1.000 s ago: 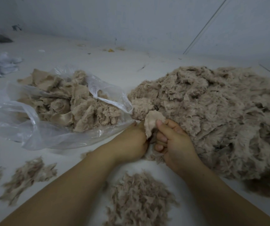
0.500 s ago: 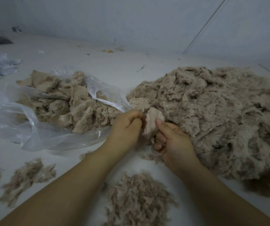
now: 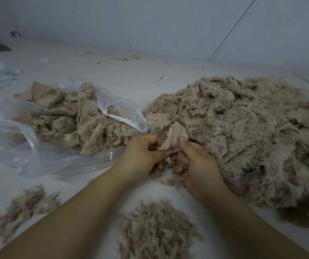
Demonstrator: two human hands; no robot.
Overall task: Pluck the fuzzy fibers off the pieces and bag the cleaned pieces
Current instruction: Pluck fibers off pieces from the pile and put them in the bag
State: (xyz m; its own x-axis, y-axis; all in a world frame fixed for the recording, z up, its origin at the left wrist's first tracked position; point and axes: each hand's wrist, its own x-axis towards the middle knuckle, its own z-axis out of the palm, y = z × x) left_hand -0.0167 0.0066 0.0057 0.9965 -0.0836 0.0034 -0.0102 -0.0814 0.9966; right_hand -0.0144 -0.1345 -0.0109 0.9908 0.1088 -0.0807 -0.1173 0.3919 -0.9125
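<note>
A person's two bare forearms reached forward over a pale work surface (image 3: 112,75). The left hand (image 3: 142,154) and right hand (image 3: 196,163) met in the middle, both pinching one small beige fabric piece (image 3: 174,139) between thumbs and curled fingers, probably so one hand could steady it while the other pulled fuzz away. A large heap of fuzzy pieces (image 3: 243,128) lay just beside the right hand, within easy reach. To the left, an open clear plastic bag (image 3: 38,146) held smoother-looking pieces, its mouth facing the hands, seemingly ready for the next one. A small pile of plucked fibers (image 3: 157,230) sat between the forearms, and another pile of tufts (image 3: 25,206) lay further left.
</note>
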